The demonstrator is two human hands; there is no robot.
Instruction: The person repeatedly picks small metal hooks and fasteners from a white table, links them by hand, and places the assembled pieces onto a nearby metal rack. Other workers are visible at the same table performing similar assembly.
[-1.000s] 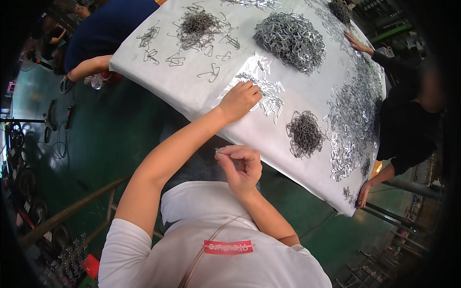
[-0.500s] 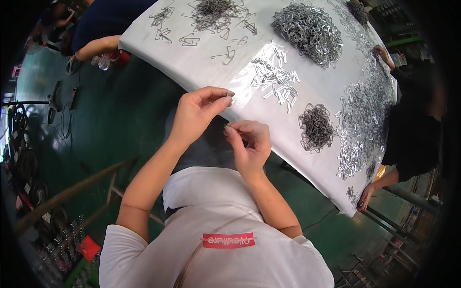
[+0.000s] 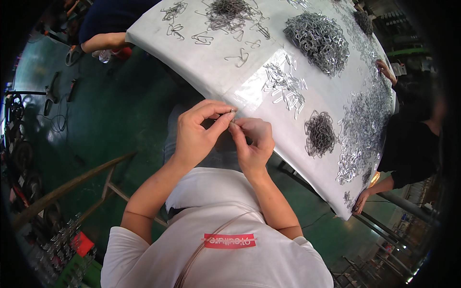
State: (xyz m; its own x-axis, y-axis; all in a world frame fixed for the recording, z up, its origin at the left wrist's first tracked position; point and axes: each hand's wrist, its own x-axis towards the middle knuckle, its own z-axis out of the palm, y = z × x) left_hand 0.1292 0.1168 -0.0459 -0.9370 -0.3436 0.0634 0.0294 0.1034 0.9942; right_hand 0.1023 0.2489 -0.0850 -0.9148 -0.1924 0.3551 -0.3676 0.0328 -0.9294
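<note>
In front of my waist, by the table's near edge, my left hand [image 3: 201, 132] pinches a small metal wire piece [image 3: 233, 111] between thumb and fingers. My right hand [image 3: 253, 144] is closed too, its thumb and forefinger pressed together at the lower end of the same spot. The fingertips of both hands meet there and cover most of the piece, so its full shape is hidden. Closest on the table lie shiny narrow metal loops [image 3: 285, 84] on a clear plastic sheet [image 3: 247, 93]. To their right sits a heap of dark bent wire hooks [image 3: 320, 134].
The white-covered table [image 3: 192, 62] also bears a large pile of metal links [image 3: 317, 43], looser wire hooks [image 3: 230, 14] and a wide spread of small clips [image 3: 362, 125]. Co-workers' arms [image 3: 108, 42] rest at its left and right edges. A wooden bar [image 3: 77, 187] stands at lower left.
My hands have come together: the right moved up and the left slightly down, so their fingertips now meet. The view has shifted a little, moving the table rightward in the picture.
</note>
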